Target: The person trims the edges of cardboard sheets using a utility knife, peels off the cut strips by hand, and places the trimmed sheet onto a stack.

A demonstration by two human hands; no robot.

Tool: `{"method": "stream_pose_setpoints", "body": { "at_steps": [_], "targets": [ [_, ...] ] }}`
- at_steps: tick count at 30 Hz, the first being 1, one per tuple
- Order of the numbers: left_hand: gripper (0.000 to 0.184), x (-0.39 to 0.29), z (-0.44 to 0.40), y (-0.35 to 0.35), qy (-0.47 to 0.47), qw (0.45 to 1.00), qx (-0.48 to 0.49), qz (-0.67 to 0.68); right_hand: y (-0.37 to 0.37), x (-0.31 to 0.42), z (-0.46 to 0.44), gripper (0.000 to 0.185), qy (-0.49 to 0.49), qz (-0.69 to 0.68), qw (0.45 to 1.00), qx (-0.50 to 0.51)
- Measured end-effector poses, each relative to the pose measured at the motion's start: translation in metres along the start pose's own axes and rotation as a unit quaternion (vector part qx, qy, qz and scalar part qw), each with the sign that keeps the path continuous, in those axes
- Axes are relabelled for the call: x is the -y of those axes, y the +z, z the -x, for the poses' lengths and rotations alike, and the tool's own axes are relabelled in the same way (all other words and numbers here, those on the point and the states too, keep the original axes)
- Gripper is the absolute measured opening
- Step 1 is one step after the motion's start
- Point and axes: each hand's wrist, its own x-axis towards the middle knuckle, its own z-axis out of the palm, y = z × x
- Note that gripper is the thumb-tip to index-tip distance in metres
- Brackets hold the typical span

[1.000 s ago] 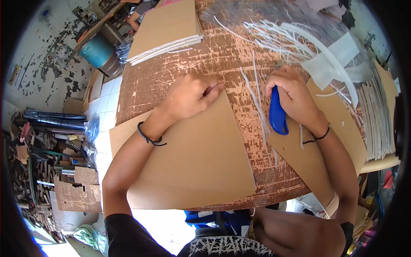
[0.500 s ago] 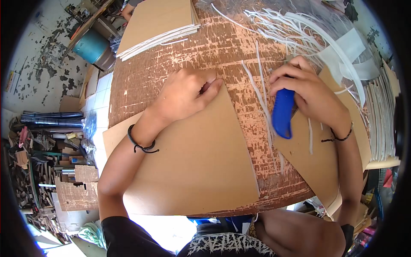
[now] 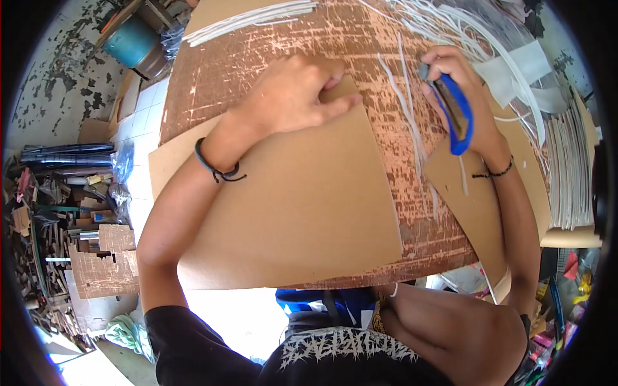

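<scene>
My left hand (image 3: 296, 90) lies over the far edge of a brown cardboard sheet (image 3: 302, 199), thumb and forefinger apart near its far right corner. Its other fingers curl out of sight. To the right, my right hand (image 3: 460, 80) is closed around a blue utility knife (image 3: 460, 122), held above the table with the handle's open underside showing; whether a blade is out cannot be made out. Thin white strips (image 3: 405, 106) lie on the table between the two hands. Another cardboard piece (image 3: 473, 206) lies below my right forearm.
The worn brown table (image 3: 225, 80) carries a cardboard stack (image 3: 251, 19) at the far left. A heap of white offcuts (image 3: 463, 26) and clear plastic lies at the far right. Sheets (image 3: 570, 170) are stacked on the right. Scrap material (image 3: 51, 219) fills the floor at left.
My right hand has raised and turned the utility knife. My left thumb and forefinger have spread apart. The view has tilted, so the table sits higher in it.
</scene>
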Motion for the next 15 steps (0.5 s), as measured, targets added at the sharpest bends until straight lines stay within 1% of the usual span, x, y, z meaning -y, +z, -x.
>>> {"method": "stream_pose_setpoints", "body": {
  "at_steps": [3, 4, 7, 10, 12, 13, 14, 15],
  "targets": [
    [0.046, 0.0004, 0.0009, 0.0031, 0.010, 1.000, -0.019, -0.016, -0.0014, 0.0052, 0.0020, 0.035, 0.045, -0.076, 0.994, 0.060],
    [0.045, -0.0001, 0.0012, 0.0024, 0.008, 1.000, -0.021, -0.014, -0.0036, 0.0035, 0.0003, 0.033, 0.020, -0.055, 0.996, 0.062],
    [0.043, -0.0031, 0.0014, 0.0027, -0.001, 1.000, -0.016, -0.005, -0.0001, 0.0018, 0.0019, 0.030, -0.009, -0.046, 0.999, 0.023],
    [0.038, -0.0001, -0.0010, 0.0031, 0.003, 1.000, -0.017, -0.004, -0.0001, 0.0033, 0.0024, 0.026, 0.002, -0.033, 0.999, 0.019],
    [0.035, 0.0031, -0.0006, 0.0070, 0.017, 0.999, -0.034, 0.003, 0.0011, 0.0010, 0.0029, 0.025, -0.009, -0.024, 1.000, 0.017],
    [0.035, 0.0031, 0.0001, 0.0077, 0.009, 0.999, -0.030, 0.009, 0.0004, 0.0008, 0.0036, 0.024, -0.014, -0.021, 1.000, 0.015],
    [0.034, 0.0028, -0.0003, 0.0070, 0.002, 1.000, -0.027, 0.013, -0.0031, 0.0034, 0.0049, 0.023, 0.015, -0.028, 0.998, 0.046],
    [0.033, 0.0024, -0.0009, 0.0062, -0.005, 1.000, -0.023, 0.017, -0.0042, 0.0044, 0.0042, 0.023, 0.010, -0.025, 0.999, 0.046]
  ]
}}
